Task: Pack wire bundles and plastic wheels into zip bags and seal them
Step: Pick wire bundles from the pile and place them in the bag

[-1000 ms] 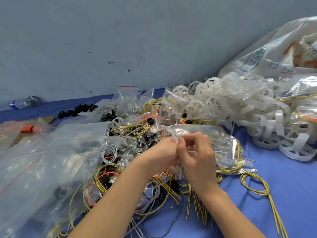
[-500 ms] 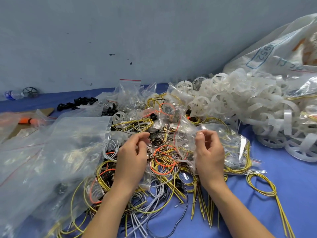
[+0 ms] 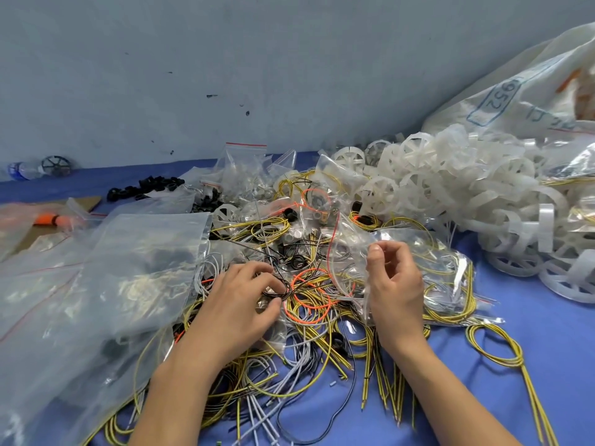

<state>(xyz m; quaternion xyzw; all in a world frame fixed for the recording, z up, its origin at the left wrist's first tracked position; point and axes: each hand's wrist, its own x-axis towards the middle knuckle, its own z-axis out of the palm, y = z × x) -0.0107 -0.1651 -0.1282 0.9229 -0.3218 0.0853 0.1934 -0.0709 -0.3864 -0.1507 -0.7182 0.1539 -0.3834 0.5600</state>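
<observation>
A tangle of yellow, orange, grey and black wire bundles [image 3: 309, 304] covers the blue table in front of me. My left hand [image 3: 244, 304] lies on the pile and pinches a small black wire coil [image 3: 279, 289] between thumb and fingers. My right hand [image 3: 394, 284] holds the open mouth of a clear zip bag [image 3: 351, 249] with a red seal line, lifted a little above the wires. A heap of white plastic wheels [image 3: 450, 194] lies at the right rear.
Large clear bags [image 3: 96, 284] lie on the left. Small filled zip bags [image 3: 248, 175] and black rings [image 3: 145, 186] sit behind the wires. A big white sack [image 3: 531, 101] leans at the far right. A yellow wire loop [image 3: 495, 349] lies on bare blue table at right.
My hands have parted. The left hand let go of the bag and dropped onto the wire pile, taking the black coil. The right hand kept the bag and stayed at right.
</observation>
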